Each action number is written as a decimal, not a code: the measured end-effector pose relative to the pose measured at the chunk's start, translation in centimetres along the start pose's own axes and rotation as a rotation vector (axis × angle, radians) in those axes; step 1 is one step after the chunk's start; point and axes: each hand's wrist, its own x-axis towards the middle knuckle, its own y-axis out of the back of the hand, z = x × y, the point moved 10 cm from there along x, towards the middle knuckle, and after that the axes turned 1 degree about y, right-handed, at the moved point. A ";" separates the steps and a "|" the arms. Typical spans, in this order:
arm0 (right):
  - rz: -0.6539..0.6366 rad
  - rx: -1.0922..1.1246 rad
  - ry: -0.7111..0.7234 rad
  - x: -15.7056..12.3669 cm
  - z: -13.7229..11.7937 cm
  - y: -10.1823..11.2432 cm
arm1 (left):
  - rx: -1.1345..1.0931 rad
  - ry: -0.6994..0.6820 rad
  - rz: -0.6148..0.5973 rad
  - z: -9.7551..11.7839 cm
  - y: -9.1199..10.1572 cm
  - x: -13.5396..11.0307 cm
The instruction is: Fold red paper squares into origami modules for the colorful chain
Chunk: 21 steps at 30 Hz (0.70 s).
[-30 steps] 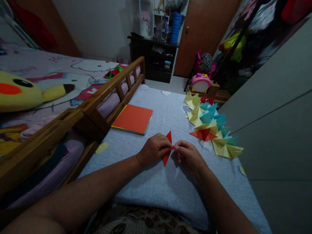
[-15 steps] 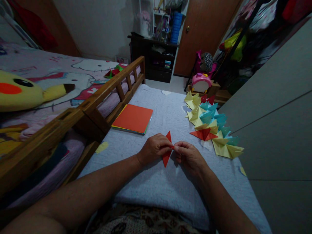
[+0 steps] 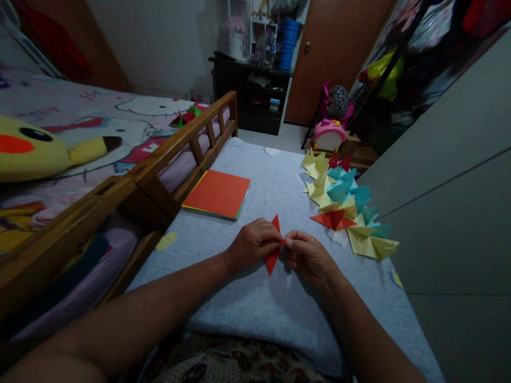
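Observation:
Between my hands is a piece of folded red origami paper point(image 3: 273, 259), with one pointed end toward me and another pointing away. My left hand point(image 3: 255, 243) is closed over its middle, thumb and fingers pinching it. The fingertips of my right hand point(image 3: 309, 254) pinch a small tip of the same paper at its right side. Both sets of fingertips nearly meet there, and they hide the paper's centre. Farther off to the left lies a stack of square coloured paper point(image 3: 219, 193), orange-red on top.
Several folded yellow paper figures point(image 3: 371, 242), blue ones point(image 3: 343, 186) and a red one point(image 3: 334, 219) line the right edge of the cloth-covered surface point(image 3: 267, 175). A wooden bed rail point(image 3: 183, 143) runs along the left. A pale cabinet point(image 3: 459, 213) stands at the right.
Almost nothing differs. Both hands keep their pinch on the red paper, with only a very slight shift of the right fingertips.

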 end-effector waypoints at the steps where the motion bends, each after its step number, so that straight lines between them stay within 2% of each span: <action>1: 0.004 -0.003 -0.001 0.0 0.0 0.0 | -0.003 -0.004 -0.003 0.1 0.0 0.0; 7: 0.027 -0.017 -0.001 -0.2 -0.2 0.2 | -0.014 -0.027 0.032 0.5 0.4 -0.1; 15: 0.054 -0.024 -0.019 -0.1 -0.1 0.4 | 0.087 -0.127 0.043 1.7 0.6 0.0; 21: 0.027 -0.040 -0.024 -0.1 -0.1 0.1 | 0.097 -0.143 0.045 1.7 0.6 -0.2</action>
